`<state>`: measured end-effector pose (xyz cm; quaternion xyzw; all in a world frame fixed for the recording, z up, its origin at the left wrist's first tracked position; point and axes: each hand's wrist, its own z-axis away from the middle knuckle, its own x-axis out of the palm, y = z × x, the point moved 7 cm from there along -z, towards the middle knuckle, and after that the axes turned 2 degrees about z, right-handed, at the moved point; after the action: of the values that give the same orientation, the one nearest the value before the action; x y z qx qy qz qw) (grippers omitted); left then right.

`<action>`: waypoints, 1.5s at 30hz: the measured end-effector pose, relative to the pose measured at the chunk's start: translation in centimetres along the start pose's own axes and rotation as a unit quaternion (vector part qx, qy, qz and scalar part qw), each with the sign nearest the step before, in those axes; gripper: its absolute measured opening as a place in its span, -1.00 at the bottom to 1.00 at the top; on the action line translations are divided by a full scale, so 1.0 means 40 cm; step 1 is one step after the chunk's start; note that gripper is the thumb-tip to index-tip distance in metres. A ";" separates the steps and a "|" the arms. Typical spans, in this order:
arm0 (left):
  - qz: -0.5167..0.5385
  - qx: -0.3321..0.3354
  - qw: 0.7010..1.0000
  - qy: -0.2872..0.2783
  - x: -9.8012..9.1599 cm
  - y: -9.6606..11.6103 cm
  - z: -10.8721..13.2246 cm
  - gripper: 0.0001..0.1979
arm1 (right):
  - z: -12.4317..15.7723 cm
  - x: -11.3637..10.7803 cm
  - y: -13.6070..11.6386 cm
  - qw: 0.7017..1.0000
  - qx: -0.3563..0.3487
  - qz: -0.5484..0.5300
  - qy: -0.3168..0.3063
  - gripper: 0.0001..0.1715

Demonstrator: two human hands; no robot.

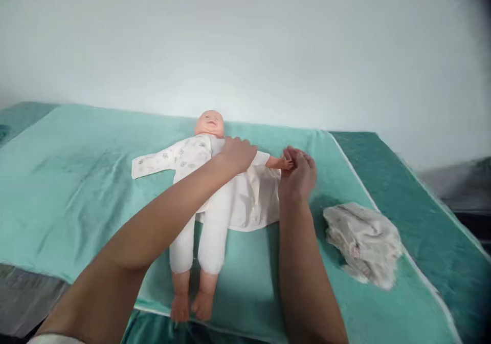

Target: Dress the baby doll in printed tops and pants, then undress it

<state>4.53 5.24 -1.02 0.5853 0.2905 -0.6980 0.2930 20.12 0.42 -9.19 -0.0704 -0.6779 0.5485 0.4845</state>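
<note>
While the right hand (pixel 298 172) is clenched around the end of the doll's bare arm (pixel 274 162), holding it out sideways, the left hand (pixel 238 153) lies just inward of that grip, on the shoulder and chest of the doll (pixel 209 123). Its fingers are curled over the printed top (pixel 184 157). I cannot tell whether they pinch the cloth or only press on it.

The doll lies on its back on a teal towel (pixel 76 180), head away from the person. The far sleeve of the top is on and spread out flat. On the side of the grip the top hangs open in a loose flap (pixel 253 200) directly below the held arm.

The main risk, as I judge it, sits at the held wrist. A pull outward without the left hand steadying the shoulder could drag the whole doll across the towel or twist the arm at its joint. The loose flap could also bunch under the body, so that the empty sleeve ends up trapped beneath the back. The doll's feet (pixel 192 303) lie near the front edge of the towel, well below both hands, so a slide toward the person could tip the legs over that edge. A crumpled cloth (pixel 362 241) lies to the outer side of the right forearm, near enough for an elbow to sweep it.

No brand, label or writing can be read. The top carries only small grey motifs, too blurred to make out.
</note>
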 end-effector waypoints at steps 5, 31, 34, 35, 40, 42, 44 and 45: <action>0.032 0.058 0.997 -0.046 0.026 0.000 -0.049 -0.59 | -0.018 -0.011 -0.015 1.000 0.005 -0.006 -0.018 -0.86; -0.068 -0.070 0.995 0.029 -0.009 -0.058 0.009 -0.61 | 0.065 0.063 -0.049 0.965 0.073 0.107 -0.228 -0.34; -0.035 -0.080 0.995 0.041 0.011 -0.055 -0.006 -0.57 | 0.125 0.103 -0.031 0.949 0.121 0.066 -0.285 -0.35; -0.019 -0.084 0.995 0.045 0.016 -0.057 -0.008 -0.57 | 0.140 0.113 -0.023 0.944 0.131 0.052 -0.298 -0.37; 0.085 -0.060 0.992 0.066 0.007 -0.079 0.005 -0.59 | 0.193 0.150 0.007 0.919 0.143 0.034 -0.366 -0.60; 0.174 -0.006 0.981 0.082 -0.012 -0.086 0.021 -0.72 | 0.220 0.162 0.010 0.899 0.158 0.039 -0.407 -0.57; 0.258 0.037 0.958 0.118 -0.040 -0.105 0.044 -0.84 | 0.254 0.175 0.010 0.871 0.177 0.044 -0.456 -0.45; 0.287 0.043 0.946 0.143 -0.053 -0.121 0.057 -0.86 | 0.273 0.180 0.009 0.854 0.187 0.050 -0.483 -0.38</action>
<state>-0.29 6.86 1.70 0.7494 0.1187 -0.5052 0.4112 8.20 -2.29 -4.54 0.2612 -0.7069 0.6533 0.0723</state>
